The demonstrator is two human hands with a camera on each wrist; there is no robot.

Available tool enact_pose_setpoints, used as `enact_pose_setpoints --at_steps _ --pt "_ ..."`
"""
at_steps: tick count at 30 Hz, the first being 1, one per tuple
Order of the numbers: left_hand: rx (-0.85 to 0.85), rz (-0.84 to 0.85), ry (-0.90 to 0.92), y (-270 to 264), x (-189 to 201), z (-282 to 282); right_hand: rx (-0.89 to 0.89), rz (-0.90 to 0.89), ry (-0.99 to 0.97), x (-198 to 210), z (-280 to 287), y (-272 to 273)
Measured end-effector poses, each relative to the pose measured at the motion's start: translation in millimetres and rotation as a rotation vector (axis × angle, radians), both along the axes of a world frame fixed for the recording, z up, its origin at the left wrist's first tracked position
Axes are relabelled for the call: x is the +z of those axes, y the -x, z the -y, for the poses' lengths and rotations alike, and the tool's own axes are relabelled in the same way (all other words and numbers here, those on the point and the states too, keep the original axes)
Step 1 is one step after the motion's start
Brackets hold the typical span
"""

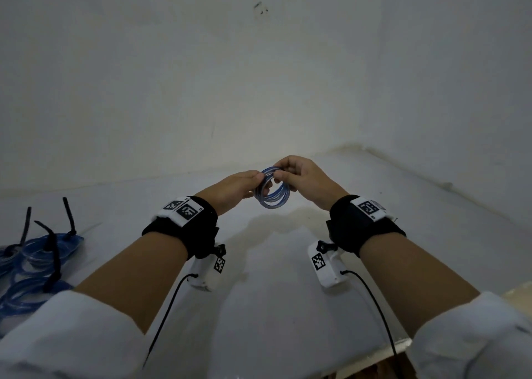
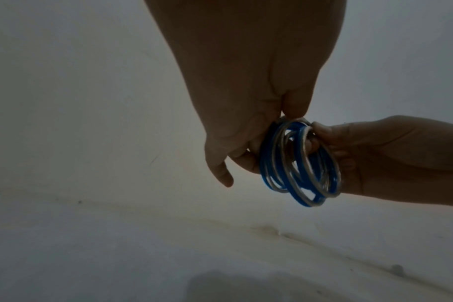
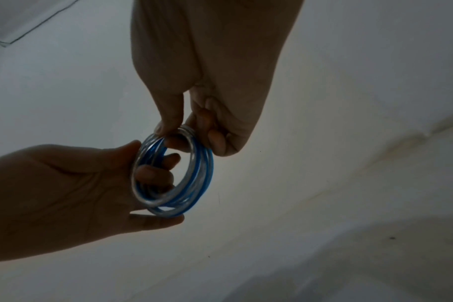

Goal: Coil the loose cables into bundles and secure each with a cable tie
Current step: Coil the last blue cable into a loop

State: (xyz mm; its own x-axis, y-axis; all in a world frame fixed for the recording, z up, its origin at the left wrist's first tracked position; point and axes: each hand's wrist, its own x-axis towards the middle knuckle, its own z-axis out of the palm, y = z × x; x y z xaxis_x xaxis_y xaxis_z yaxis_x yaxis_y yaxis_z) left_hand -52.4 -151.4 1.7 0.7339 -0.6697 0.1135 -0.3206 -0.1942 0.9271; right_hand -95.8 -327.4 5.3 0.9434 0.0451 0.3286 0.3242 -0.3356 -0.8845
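Head view: both hands raised over a white table [image 1: 273, 306], holding one small round coil [image 1: 272, 190] of glossy blue-and-clear cable between them, off the surface. Left hand [image 1: 234, 190] has fingers curled, thumb and fingertips pinching the coil's left rim; left wrist view shows the little finger [image 2: 221, 173] sticking out free. Right hand [image 1: 305, 178] pinches the top of the coil with thumb and forefinger, other fingers curled behind. Right wrist view: left fingertips [image 3: 153, 173] poke through the ring's centre. Loops roughly five or six, exact count unclear, strands overlap. No tie seen on this coil.

Far left on the table: pile of finished bundles [image 1: 31, 263], same blue cable, flat rings, bound with black ribbed cable ties [image 1: 51, 257] with tails sticking up; four tails visible. Bundle count unclear, pile cut off by frame edge and a white sleeve [image 1: 72, 335].

Two black wrist straps [image 1: 184, 229] with white marker blocks. Wrist views dim, hands backlit, skin detail hard to read.
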Motion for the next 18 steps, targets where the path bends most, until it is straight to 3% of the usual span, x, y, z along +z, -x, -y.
enact_pose_setpoints --at_steps 4,13,15,18 --pt "-0.079 -0.064 0.101 9.4 2.0 28.0 -0.038 -0.003 0.027 3.1 24.9 12.7" --pt "-0.019 0.257 -0.111 22.7 -2.0 100.1 -0.172 -0.189 0.198 1.7 102.1 53.2" --pt "-0.007 0.28 -0.134 25.7 -3.9 112.4 -0.246 -0.23 0.402 -3.5 126.0 63.1" --pt "-0.003 0.294 -0.151 29.4 -6.9 125.0 -0.271 -0.38 0.898 -12.7 155.5 78.3"
